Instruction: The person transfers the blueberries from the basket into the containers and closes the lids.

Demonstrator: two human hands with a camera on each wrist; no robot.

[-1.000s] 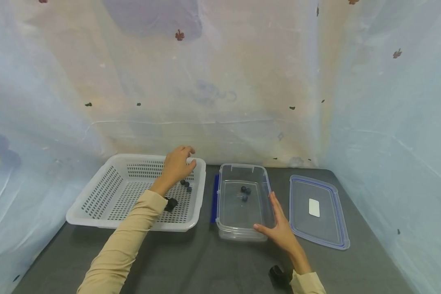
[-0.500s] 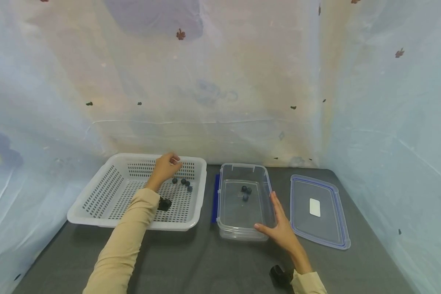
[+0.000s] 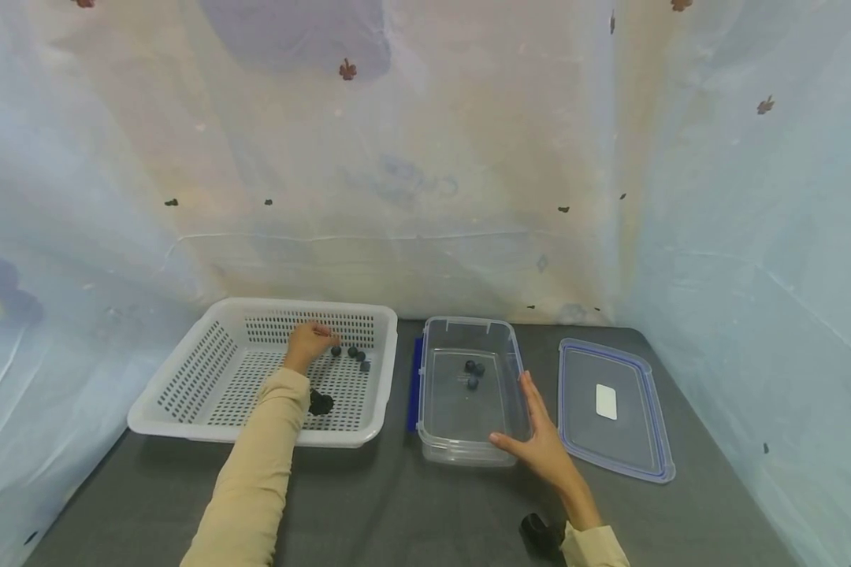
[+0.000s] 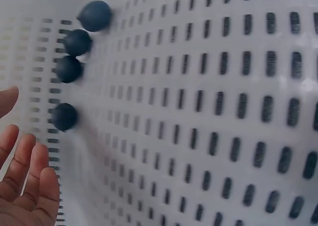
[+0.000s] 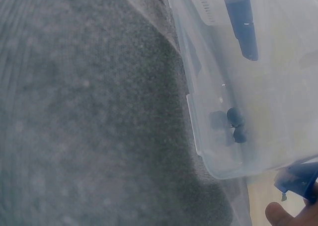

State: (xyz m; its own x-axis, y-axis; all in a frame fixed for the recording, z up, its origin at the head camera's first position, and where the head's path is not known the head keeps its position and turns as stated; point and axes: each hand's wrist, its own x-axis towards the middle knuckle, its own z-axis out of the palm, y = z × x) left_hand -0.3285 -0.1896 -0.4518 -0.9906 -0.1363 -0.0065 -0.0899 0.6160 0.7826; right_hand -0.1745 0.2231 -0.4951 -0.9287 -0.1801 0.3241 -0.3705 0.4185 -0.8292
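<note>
My left hand [image 3: 308,346] is inside the white perforated basket [image 3: 255,435], its fingertips near the leftmost of several dark blue, blueberry-like balls [image 3: 336,351]. In the left wrist view the thumb and bent fingers [image 4: 43,186] stand apart with nothing between them, just beside the nearest blueberry [image 4: 64,116]. My right hand [image 3: 544,450] touches the right side and near corner of a clear plastic container [image 3: 468,443], thumb and fingers spread. Three blueberries [image 3: 473,370] lie on the container floor. The right wrist view shows fingertips [image 5: 280,215] beside a blue clip [image 5: 298,179].
A clear lid [image 3: 610,449] with a blue seal and a white label lies right of the container. Along the container's left side hangs a blue clip flap [image 3: 415,386]. Dark grey cloth [image 3: 369,504] covers the table, and a patterned plastic curtain [image 3: 425,157] encloses it.
My left hand has moved left and then down into the basket, uncovering the leftmost blueberry. My right hand and the container have stayed in place.
</note>
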